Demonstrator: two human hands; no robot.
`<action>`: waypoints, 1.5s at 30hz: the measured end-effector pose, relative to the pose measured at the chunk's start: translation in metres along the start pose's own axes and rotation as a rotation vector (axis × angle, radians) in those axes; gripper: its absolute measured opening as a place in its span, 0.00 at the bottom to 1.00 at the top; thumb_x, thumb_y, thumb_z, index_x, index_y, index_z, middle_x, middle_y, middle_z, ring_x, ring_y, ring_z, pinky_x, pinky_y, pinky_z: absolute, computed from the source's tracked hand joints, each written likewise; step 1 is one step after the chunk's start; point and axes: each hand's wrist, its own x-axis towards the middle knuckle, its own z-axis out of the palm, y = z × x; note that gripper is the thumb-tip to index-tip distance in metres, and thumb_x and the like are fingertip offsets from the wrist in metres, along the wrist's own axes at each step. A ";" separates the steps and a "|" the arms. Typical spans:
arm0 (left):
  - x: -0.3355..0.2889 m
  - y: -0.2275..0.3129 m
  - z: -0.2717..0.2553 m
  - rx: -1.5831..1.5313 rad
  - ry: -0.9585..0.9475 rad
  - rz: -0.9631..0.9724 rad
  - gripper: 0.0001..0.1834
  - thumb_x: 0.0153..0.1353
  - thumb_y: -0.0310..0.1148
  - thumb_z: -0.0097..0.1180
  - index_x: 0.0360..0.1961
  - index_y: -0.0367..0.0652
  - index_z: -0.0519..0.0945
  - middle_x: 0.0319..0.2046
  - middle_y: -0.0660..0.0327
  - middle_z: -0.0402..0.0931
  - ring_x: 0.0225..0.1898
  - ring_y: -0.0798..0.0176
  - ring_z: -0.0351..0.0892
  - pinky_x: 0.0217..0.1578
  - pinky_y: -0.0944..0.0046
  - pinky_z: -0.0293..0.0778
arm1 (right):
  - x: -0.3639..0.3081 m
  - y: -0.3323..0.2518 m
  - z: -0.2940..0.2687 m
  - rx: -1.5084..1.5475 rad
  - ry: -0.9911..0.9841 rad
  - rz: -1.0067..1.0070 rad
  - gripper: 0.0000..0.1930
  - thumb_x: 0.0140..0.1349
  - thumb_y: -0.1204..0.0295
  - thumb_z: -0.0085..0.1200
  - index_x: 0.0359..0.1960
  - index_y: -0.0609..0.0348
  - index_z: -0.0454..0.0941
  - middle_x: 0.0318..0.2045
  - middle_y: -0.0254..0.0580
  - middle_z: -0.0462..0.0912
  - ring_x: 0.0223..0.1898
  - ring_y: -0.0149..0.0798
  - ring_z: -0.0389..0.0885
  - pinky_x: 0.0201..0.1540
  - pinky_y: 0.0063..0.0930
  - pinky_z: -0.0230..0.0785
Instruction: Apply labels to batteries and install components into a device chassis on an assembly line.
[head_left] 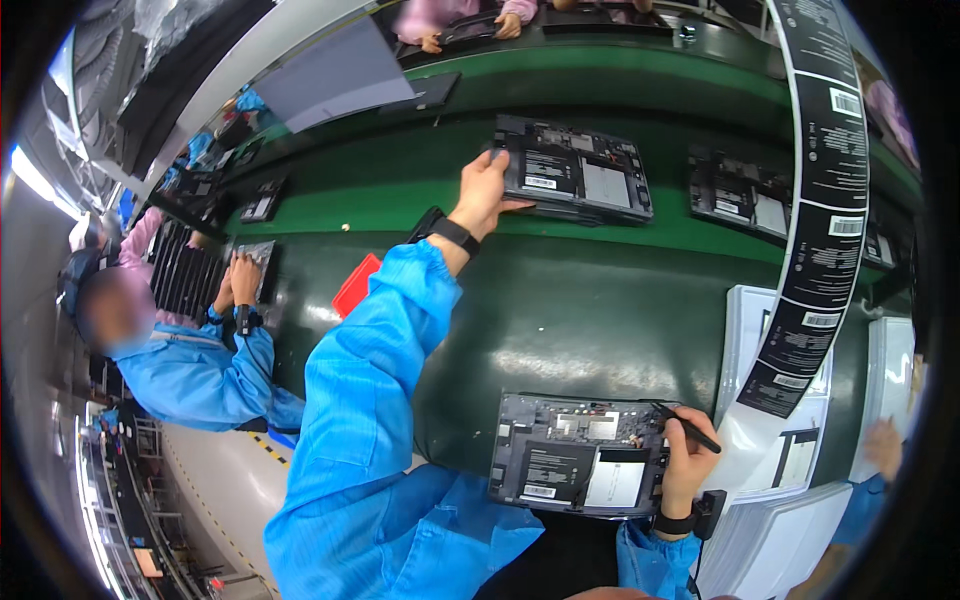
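My left hand (485, 190) reaches out to the green belt, thumb on top and fingers beneath the left edge of an open laptop base (577, 168). Its circuit board and black battery show, and another dark edge peeks out below it. Close to me on the table lies a second open laptop base (582, 452), with a black battery, a pale silver panel and a bare circuit board. Over its upper right corner my right hand (690, 450) pinches black tweezers (692, 432), whose tips are at the board.
A strip of black printed labels (810, 270) hangs down at the right, above white trays (735, 330). Another laptop base (735, 195) lies on the belt (400, 180). A red tray (355, 287) sits beside my left forearm. At the left a co-worker in blue (200, 370) handles a device.
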 end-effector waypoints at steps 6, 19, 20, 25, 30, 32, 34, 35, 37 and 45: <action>0.035 -0.016 0.049 -0.041 -0.101 -0.038 0.19 0.76 0.39 0.44 0.60 0.38 0.70 0.47 0.54 0.80 0.45 0.52 0.85 0.41 0.43 0.87 | 0.003 -0.008 0.011 -0.084 -0.033 -0.087 0.10 0.54 0.85 0.63 0.39 0.70 0.82 0.39 0.49 0.84 0.43 0.39 0.83 0.48 0.27 0.74; 0.057 -0.029 0.092 0.680 -0.290 0.143 0.32 0.68 0.47 0.57 0.63 0.32 0.73 0.52 0.52 0.81 0.51 0.54 0.82 0.53 0.56 0.76 | 0.005 -0.009 0.009 -0.093 0.005 -0.033 0.10 0.54 0.84 0.64 0.39 0.70 0.83 0.39 0.49 0.84 0.42 0.39 0.83 0.48 0.28 0.74; 0.064 -0.022 0.071 0.841 -0.155 0.494 0.32 0.64 0.50 0.60 0.58 0.31 0.78 0.50 0.46 0.82 0.51 0.46 0.82 0.55 0.55 0.75 | 0.004 -0.008 0.008 -0.100 0.008 -0.018 0.10 0.54 0.84 0.64 0.39 0.70 0.83 0.39 0.49 0.84 0.42 0.39 0.83 0.48 0.28 0.74; 0.099 -0.036 -0.064 1.449 0.486 0.258 0.36 0.53 0.55 0.68 0.56 0.40 0.79 0.50 0.42 0.81 0.51 0.43 0.81 0.54 0.49 0.75 | 0.006 -0.010 0.012 -0.115 -0.022 -0.073 0.09 0.55 0.84 0.64 0.39 0.70 0.82 0.39 0.48 0.84 0.42 0.39 0.83 0.48 0.28 0.74; 0.061 0.002 -0.060 0.833 0.013 -0.176 0.26 0.58 0.43 0.71 0.44 0.26 0.80 0.36 0.51 0.84 0.33 0.58 0.86 0.30 0.58 0.83 | 0.003 -0.005 0.010 -0.111 -0.010 -0.095 0.09 0.56 0.84 0.63 0.39 0.70 0.82 0.39 0.48 0.84 0.43 0.38 0.83 0.48 0.27 0.74; 0.058 0.004 -0.095 0.481 0.012 -0.219 0.24 0.61 0.41 0.68 0.43 0.27 0.80 0.35 0.54 0.84 0.31 0.60 0.86 0.29 0.59 0.83 | 0.001 -0.007 0.013 -0.111 -0.047 -0.087 0.08 0.56 0.85 0.63 0.39 0.70 0.82 0.39 0.47 0.84 0.43 0.37 0.82 0.48 0.26 0.74; 0.036 0.018 -0.098 0.501 0.072 -0.164 0.22 0.65 0.45 0.63 0.41 0.31 0.82 0.31 0.57 0.83 0.30 0.62 0.82 0.30 0.58 0.78 | -0.002 -0.008 0.012 -0.069 -0.038 -0.010 0.08 0.57 0.85 0.62 0.39 0.71 0.81 0.40 0.46 0.83 0.43 0.36 0.81 0.49 0.25 0.73; 0.033 0.024 -0.105 0.614 0.048 -0.124 0.24 0.65 0.46 0.63 0.42 0.30 0.81 0.32 0.57 0.83 0.29 0.63 0.81 0.30 0.59 0.77 | 0.000 -0.006 0.011 -0.046 -0.041 -0.003 0.08 0.57 0.86 0.61 0.39 0.71 0.81 0.40 0.45 0.82 0.43 0.36 0.81 0.49 0.25 0.73; 0.015 0.041 -0.120 0.775 0.061 0.020 0.25 0.67 0.47 0.60 0.44 0.30 0.80 0.34 0.56 0.82 0.28 0.65 0.78 0.30 0.60 0.75 | 0.000 -0.001 0.005 -0.040 -0.038 -0.019 0.09 0.57 0.86 0.61 0.40 0.70 0.82 0.40 0.45 0.82 0.44 0.36 0.81 0.49 0.25 0.73; -0.204 0.059 -0.100 0.572 0.039 -0.094 0.21 0.73 0.42 0.53 0.54 0.34 0.76 0.39 0.61 0.82 0.35 0.71 0.79 0.35 0.69 0.76 | -0.003 -0.037 -0.014 0.266 -0.050 -0.163 0.13 0.70 0.74 0.51 0.52 0.68 0.76 0.44 0.46 0.80 0.40 0.36 0.74 0.48 0.31 0.66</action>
